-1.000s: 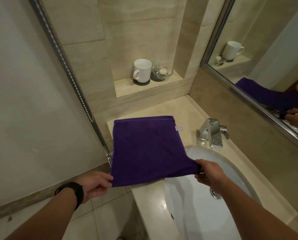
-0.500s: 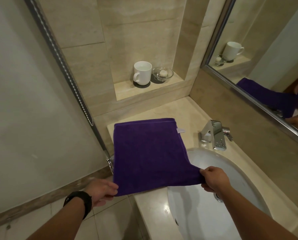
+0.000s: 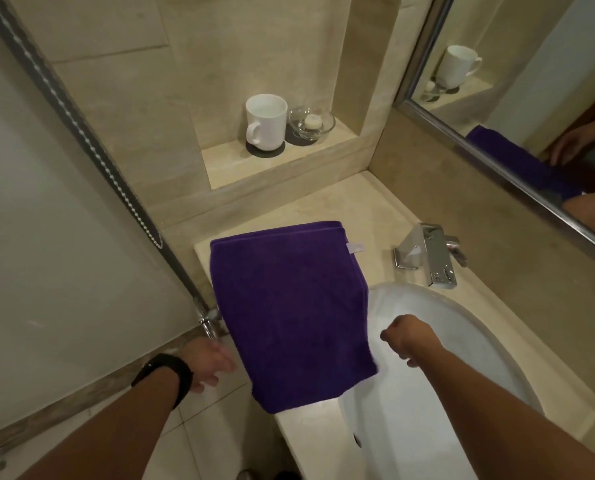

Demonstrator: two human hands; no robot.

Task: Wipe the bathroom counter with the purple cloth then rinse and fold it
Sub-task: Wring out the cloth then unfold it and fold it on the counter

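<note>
purple cloth (image 3: 289, 306) lies folded flat on the counter (image 3: 358, 209), its near edge overhanging the front. you held both near corners a second ago and have let go, so folding looks done. left hand (image 3: 208, 363) is spread beside it, and right hand (image 3: 408, 341) is curled on nothing over the sink (image 3: 445, 306). mug (image 3: 266, 123) contents unclear; glass dish (image 3: 311, 123) holds a small pale lump.

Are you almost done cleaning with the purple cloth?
Nearly, it seems. Done: the purple cloth lies folded flat on the counter beside the sink. In hand: nothing; the left hand is beside it, the right hand over the sink. Left: maybe tidying the corner that seems to hang over the sink. Wiping and rinsing cannot be checked here.
</note>
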